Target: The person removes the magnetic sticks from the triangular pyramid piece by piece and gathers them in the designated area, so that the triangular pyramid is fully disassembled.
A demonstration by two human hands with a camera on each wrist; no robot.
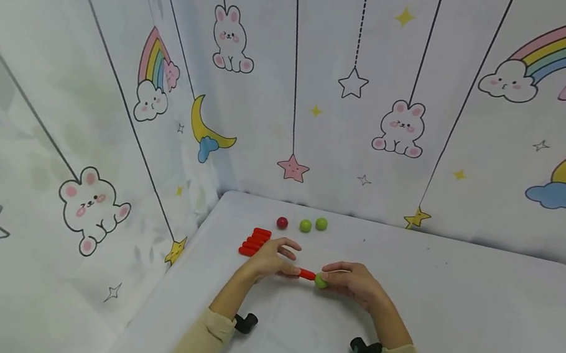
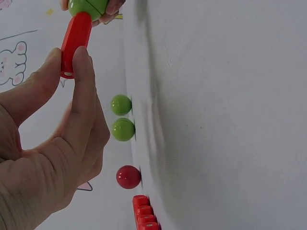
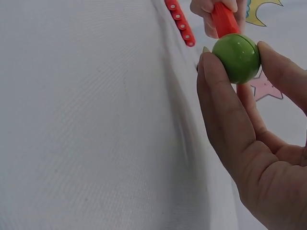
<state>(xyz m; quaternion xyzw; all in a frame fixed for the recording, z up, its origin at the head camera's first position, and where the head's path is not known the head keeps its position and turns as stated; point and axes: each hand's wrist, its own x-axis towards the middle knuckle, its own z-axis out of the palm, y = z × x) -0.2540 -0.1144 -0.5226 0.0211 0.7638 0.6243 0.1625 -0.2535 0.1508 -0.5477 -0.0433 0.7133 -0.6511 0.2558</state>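
My left hand (image 1: 272,260) pinches a red rod (image 2: 76,40) between thumb and forefinger, near one end. The rod's other end meets a glossy green ball (image 3: 236,58), which has a fine seam round it. Thumb and fingertips of my right hand (image 1: 355,282) hold that ball from opposite sides. Both pieces are up over the white table, in line with each other. Beyond the left hand lie several more red rods (image 1: 254,242), side by side. Farther back are a dark red ball (image 1: 282,223) and two green balls, one (image 1: 305,226) beside the other (image 1: 321,224).
A white cloth covers the table (image 1: 487,339). White curtains (image 1: 273,105) printed with rabbits, stars and rainbows stand along its back and left side. A black wrist mount (image 1: 247,323) sits at the left sleeve, another (image 1: 365,349) at the right.
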